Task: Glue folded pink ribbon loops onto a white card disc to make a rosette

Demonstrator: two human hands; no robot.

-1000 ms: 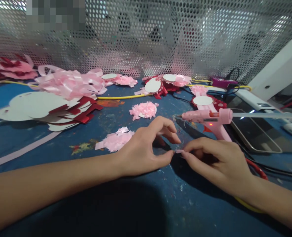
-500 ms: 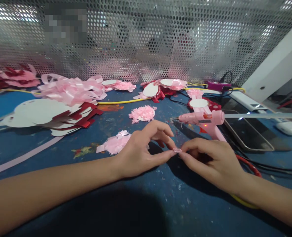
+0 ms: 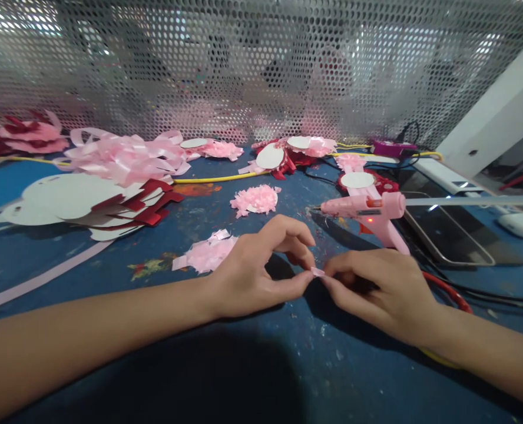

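Between my fingertips is a small pink ribbon piece (image 3: 317, 272). My left hand (image 3: 261, 268) pinches its left end with thumb and fingers. From the other side, my right hand (image 3: 378, 291) pinches the right end. Just behind the right hand rests a pink glue gun (image 3: 363, 207), its small light lit and a clear glue stick at its back. A pink ribbon bundle (image 3: 206, 253) lies partly hidden behind my left hand. Farther back sits a pink ruffled piece (image 3: 255, 200) with some of its white backing showing.
White paper cutouts with red edges (image 3: 71, 200) are stacked at left, near a heap of pink ribbon loops (image 3: 131, 153). Pink and red rosettes (image 3: 270, 158) line the back by a yellow cord (image 3: 221, 179). A dark phone (image 3: 447, 227) and cables lie right. A perforated metal panel (image 3: 261, 70) stands behind.
The ribbon piece has tilted slightly between my fingertips, and more of it shows. Both hands stay in nearly the same place. The view has shifted a little.
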